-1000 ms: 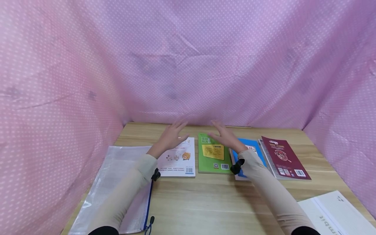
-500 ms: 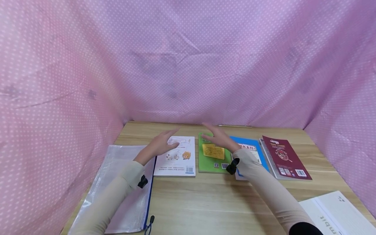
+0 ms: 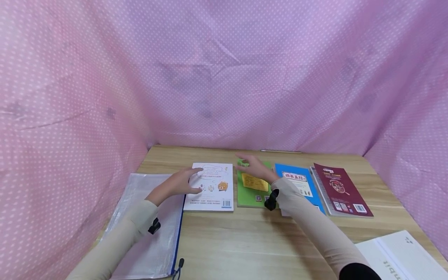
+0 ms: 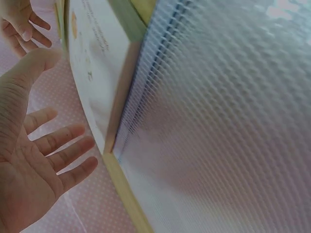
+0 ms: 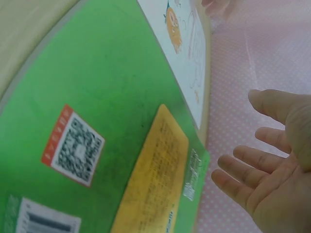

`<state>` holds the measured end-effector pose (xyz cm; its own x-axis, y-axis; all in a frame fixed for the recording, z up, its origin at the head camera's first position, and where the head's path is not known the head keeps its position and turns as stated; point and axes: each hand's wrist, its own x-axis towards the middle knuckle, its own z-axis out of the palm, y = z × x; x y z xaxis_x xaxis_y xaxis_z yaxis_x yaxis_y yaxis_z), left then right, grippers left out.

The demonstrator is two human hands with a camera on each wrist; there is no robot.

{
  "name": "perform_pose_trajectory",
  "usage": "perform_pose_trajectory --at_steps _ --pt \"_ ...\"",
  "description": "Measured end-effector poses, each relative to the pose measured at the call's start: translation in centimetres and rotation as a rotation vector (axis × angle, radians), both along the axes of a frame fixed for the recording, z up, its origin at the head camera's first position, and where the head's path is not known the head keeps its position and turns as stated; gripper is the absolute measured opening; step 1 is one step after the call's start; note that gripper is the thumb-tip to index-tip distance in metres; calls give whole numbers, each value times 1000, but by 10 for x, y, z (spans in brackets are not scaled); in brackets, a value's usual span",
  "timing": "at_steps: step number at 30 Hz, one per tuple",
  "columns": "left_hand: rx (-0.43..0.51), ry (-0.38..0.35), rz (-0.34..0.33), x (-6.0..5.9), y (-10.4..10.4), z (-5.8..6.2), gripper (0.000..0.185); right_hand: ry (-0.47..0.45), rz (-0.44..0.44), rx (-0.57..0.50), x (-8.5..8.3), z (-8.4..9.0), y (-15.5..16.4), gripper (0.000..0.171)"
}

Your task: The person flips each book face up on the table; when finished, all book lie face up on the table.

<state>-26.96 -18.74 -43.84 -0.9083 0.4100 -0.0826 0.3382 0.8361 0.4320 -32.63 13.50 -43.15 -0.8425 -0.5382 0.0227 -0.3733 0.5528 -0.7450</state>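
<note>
Head view shows us with both hands out over a row of books lying flat on a wooden desk. Our left hand hovers with fingers straight and relaxed, grasping nothing; just under its fingertips is the white book, back cover up, and beneath its wrist lies the mesh zip pouch. Our right hand is likewise spread and holds nothing; the green book lies directly below its palm. In the right wrist view the palm floats clear of the green cover, so we judge no book is gripped yet: all of them lie flat and the handling is still to come.

Further to the right of our right hand lie the blue book and the maroon book, side by side and touching. The covers look smooth and glossy, thin rectangles with printed barcodes. The pouch is a translucent, ribbed plastic weave with a blue zipper edge. Pink dotted cloth hangs around the desk.
</note>
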Motion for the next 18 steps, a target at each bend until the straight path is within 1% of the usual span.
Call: perform_pose_trajectory --at_steps 4,7,13,18 --pt "-16 1 -22 7 -9 0 86 -32 3 -44 -4 -5 -5 63" --pt "-28 4 -46 11 -15 -1 88 -60 -22 -70 -7 -8 -8 64" --pt "-58 -15 -68 15 -19 -6 93 -128 -73 -112 -13 -19 -11 65" --pt "-63 -36 -69 17 -20 -9 96 -161 -106 -149 -18 -29 -13 64"
